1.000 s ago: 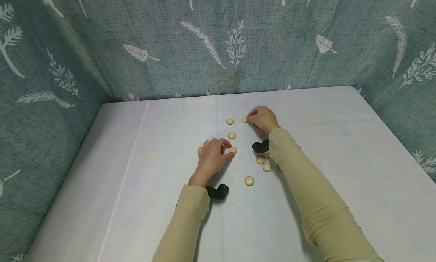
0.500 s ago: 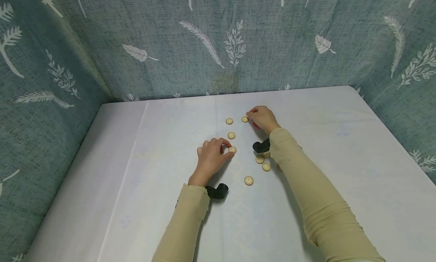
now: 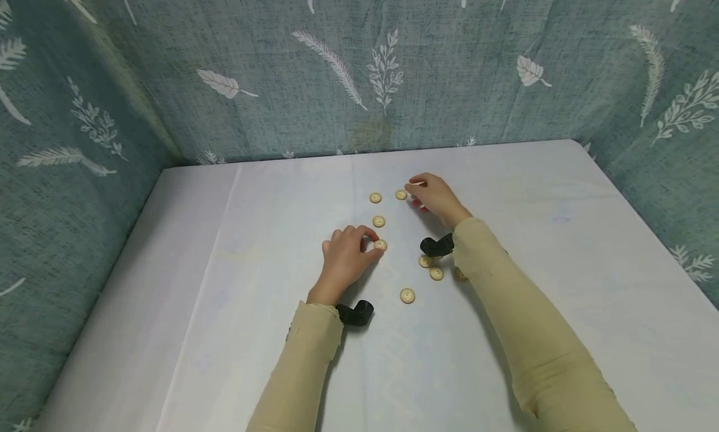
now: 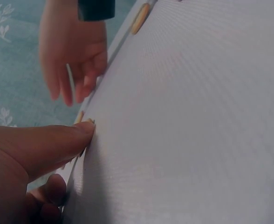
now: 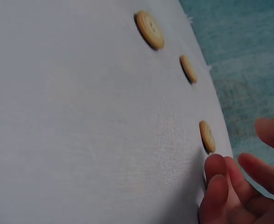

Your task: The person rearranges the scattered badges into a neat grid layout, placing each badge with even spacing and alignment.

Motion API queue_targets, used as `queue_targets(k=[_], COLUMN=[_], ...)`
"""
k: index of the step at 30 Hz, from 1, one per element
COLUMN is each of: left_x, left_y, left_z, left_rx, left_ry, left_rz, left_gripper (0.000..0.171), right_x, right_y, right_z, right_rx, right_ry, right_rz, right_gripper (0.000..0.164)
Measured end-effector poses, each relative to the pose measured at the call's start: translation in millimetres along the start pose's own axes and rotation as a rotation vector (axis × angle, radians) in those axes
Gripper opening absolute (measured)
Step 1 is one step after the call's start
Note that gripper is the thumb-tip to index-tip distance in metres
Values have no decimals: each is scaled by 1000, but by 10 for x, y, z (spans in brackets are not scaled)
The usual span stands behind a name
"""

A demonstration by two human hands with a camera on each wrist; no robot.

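In the head view, my left hand (image 3: 346,258) has thumb and index finger at opposite edges of a round, cream-coloured wooden button (image 3: 380,245), pinching it on the white table. My right hand (image 3: 434,196) is just right of another button (image 3: 401,195) at the far side, with a small gap to it. The right wrist view shows the fingers (image 5: 216,198) loosely bent with nothing between them, close to a button (image 5: 207,136). Two more buttons, the far-left one (image 3: 375,197) and one nearer (image 3: 379,221), lie flat beyond my left hand.
Several loose buttons (image 3: 436,273) lie below the right wrist, partly hidden by the sleeve and black wrist mount (image 3: 437,245). A single button (image 3: 407,295) lies closer to me. Green leaf-patterned cloth (image 3: 269,95) rises behind the table (image 3: 224,282).
My right fingers have come off the far-right button and drawn slightly away to the right, leaving it on the table. My left hand keeps its pinch in place.
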State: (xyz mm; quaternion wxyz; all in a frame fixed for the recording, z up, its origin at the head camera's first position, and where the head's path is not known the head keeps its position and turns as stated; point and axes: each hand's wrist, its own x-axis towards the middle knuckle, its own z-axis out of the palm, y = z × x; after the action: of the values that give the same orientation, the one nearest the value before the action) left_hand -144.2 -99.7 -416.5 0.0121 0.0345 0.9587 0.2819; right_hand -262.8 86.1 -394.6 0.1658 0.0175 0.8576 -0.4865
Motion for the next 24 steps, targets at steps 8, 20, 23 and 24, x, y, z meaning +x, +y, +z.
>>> queue_targets(k=[8, 20, 23, 24], left_x=[16, 8, 10, 10], left_y=[-8, -27, -25, -24], left_z=[-12, 23, 23, 22], left_rx=[-7, -11, -10, -10], left_ry=[15, 22, 20, 20], left_rz=[15, 24, 25, 24], left_gripper=[24, 21, 21, 21], right_x=[-160, -399, -482, -504], right_y=[-31, 49, 70, 83], right_z=[-53, -235, -245, -243], right_rx=[-29, -62, -49, -50], right_ry=[-32, -139, -212, -237], right_rz=[-93, -268, -287, -291], right_gripper=[43, 36, 35, 35])
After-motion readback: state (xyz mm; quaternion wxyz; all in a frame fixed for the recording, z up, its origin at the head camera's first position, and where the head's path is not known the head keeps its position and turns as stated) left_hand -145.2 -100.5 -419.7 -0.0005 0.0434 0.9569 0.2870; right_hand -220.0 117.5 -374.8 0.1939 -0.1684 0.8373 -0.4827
